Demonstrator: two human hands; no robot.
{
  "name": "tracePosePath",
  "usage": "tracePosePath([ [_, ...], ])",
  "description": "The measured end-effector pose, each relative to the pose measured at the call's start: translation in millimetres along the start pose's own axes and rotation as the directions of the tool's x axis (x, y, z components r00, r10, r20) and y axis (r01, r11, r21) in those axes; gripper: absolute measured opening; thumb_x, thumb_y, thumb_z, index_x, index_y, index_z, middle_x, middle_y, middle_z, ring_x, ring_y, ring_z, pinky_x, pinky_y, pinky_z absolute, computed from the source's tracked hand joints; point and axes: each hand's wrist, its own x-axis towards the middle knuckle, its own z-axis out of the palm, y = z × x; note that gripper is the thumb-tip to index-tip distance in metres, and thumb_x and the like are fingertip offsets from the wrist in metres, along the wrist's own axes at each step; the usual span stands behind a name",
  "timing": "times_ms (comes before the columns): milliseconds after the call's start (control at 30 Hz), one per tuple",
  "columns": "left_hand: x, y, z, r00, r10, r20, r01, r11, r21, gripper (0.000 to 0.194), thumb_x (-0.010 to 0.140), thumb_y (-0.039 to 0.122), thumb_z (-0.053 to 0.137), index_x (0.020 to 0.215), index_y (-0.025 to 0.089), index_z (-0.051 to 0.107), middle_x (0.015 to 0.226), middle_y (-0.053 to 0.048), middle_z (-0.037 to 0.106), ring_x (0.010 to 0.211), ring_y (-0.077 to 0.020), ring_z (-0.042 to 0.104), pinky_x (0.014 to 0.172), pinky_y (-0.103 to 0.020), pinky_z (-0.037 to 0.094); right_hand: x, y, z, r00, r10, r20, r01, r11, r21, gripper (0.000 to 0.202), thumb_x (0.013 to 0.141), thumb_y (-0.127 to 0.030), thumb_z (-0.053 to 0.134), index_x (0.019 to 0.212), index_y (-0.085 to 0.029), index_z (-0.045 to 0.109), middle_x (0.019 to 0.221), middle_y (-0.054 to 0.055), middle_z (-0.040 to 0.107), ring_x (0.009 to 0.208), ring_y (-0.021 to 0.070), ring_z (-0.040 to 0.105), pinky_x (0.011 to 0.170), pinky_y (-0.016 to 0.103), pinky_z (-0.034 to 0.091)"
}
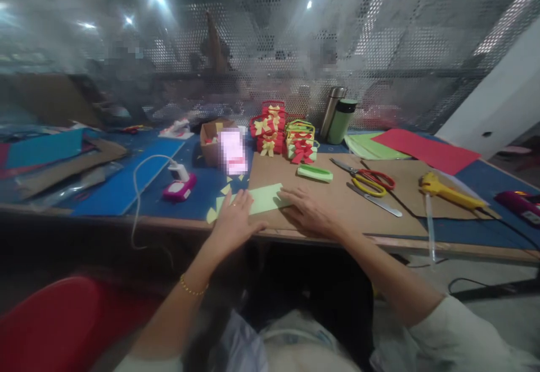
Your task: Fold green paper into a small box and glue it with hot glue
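A pale green paper strip [265, 200] lies on the brown cardboard sheet [278, 166] at the table's front edge. My left hand [236, 214] rests on the strip's left part, fingers stretched out and flat. At the strip's right end, my right hand [310, 209] touches it with fingers extended; some of its fingers are hard to see. Small pale yellow-green paper scraps [211, 215] lie left of my left hand. A small green folded paper piece [314, 173] sits beyond my right hand.
Right of my hands lie scissors [369, 192], a metal blade [382, 205] and a yellow glue gun [447, 191]. Red gift-like boxes with bows [270, 127], a green bottle [342, 121] and a cardboard box [211, 144] stand behind. A charger cable [135, 192] hangs over the left edge.
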Motion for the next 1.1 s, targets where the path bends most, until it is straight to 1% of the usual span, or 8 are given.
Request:
tracePosePath([
  [167,-4,-6,-3.8,1.0,0.005,-0.03,-0.004,1.0,0.02,0.076,0.101,0.061,0.042,0.158,0.011,0.038,0.16,-0.02,0.044,0.153,-0.0316,0.035,0.128,-0.055,0.019,-5,-25,8,0.997,0.048,0.058,-0.045,0.998,-0.055,0.056,0.1,-0.052,0.055,0.14,-0.012,0.055,0.138,0.022,0.065,0.133,0.0341,0.059,0.111,0.053,0.046],
  [400,-22,-20,-4.1,0.996,-0.091,-0.017,0.092,0.989,0.112,0.074,0.103,0.061,0.032,0.153,0.008,0.045,0.163,-0.022,0.038,0.154,-0.0336,0.034,0.125,-0.055,0.029,-39,-30,-9,0.992,0.056,0.113,-0.034,0.982,-0.187,0.059,0.103,-0.047,0.052,0.147,-0.007,0.049,0.148,0.024,0.057,0.14,0.0358,0.053,0.116,0.056,0.042],
  [533,-11,15,-7.8,0.986,0.109,-0.127,-0.099,0.992,0.084,0.078,0.1,0.066,0.037,0.155,0.011,0.043,0.164,-0.022,0.036,0.155,-0.0347,0.03,0.126,-0.058,0.027,-46,-31,-7,0.994,0.054,0.1,-0.033,0.978,-0.205,0.06,0.103,-0.047,0.051,0.148,-0.007,0.049,0.15,0.023,0.055,0.142,0.0354,0.05,0.118,0.055,0.041],
  [667,-1,42,-4.1,0.943,0.328,-0.052,-0.328,0.945,0.009,0.071,0.101,0.065,0.035,0.152,0.017,0.048,0.158,-0.015,0.049,0.152,-0.0265,0.039,0.126,-0.05,0.029,-52,-27,-7,0.998,0.039,0.049,-0.027,0.976,-0.218,0.064,0.102,-0.054,0.05,0.145,-0.006,0.051,0.148,0.024,0.058,0.14,0.0366,0.053,0.116,0.057,0.043],
  [833,-11,0,-1.8,0.998,0.06,-0.034,-0.055,0.99,0.126,0.072,0.101,0.063,0.037,0.151,0.013,0.049,0.157,-0.018,0.05,0.147,-0.0309,0.046,0.12,-0.051,0.038,-71,-15,-18,0.999,0.039,0.032,-0.03,0.969,-0.244,0.059,0.103,-0.049,0.051,0.144,-0.008,0.05,0.145,0.023,0.06,0.136,0.037,0.057,0.115,0.058,0.044],
  [933,-22,-30,-9.4,0.982,-0.143,-0.123,0.165,0.967,0.194,0.066,0.102,0.06,0.039,0.144,0.013,0.058,0.15,-0.022,0.056,0.144,-0.038,0.049,0.115,-0.06,0.04,-83,-10,-27,0.997,0.072,0.026,-0.063,0.966,-0.251,0.058,0.102,-0.047,0.053,0.144,-0.007,0.051,0.144,0.024,0.061,0.135,0.0373,0.058,0.116,0.059,0.042],
  [1033,-21,-27,-17.8,0.948,-0.127,-0.291,0.192,0.959,0.207,0.067,0.1,0.059,0.045,0.14,0.009,0.061,0.15,-0.028,0.054,0.146,-0.0468,0.042,0.116,-0.071,0.032,-90,-10,-34,0.993,0.115,0.017,-0.108,0.968,-0.227,0.056,0.102,-0.045,0.054,0.144,-0.009,0.051,0.144,0.023,0.061,0.136,0.0355,0.057,0.117,0.058,0.042],
  [1100,-14,-6,-20.5,0.936,0.009,-0.351,0.053,0.985,0.167,0.068,0.097,0.058,0.053,0.146,0.01,0.055,0.156,-0.026,0.048,0.15,-0.0457,0.036,0.12,-0.071,0.027,-92,-11,-38,0.991,0.135,0.017,-0.13,0.972,-0.196,0.056,0.101,-0.045,0.055,0.144,-0.009,0.051,0.145,0.022,0.06,0.138,0.0346,0.055,0.117,0.056,0.042],
])
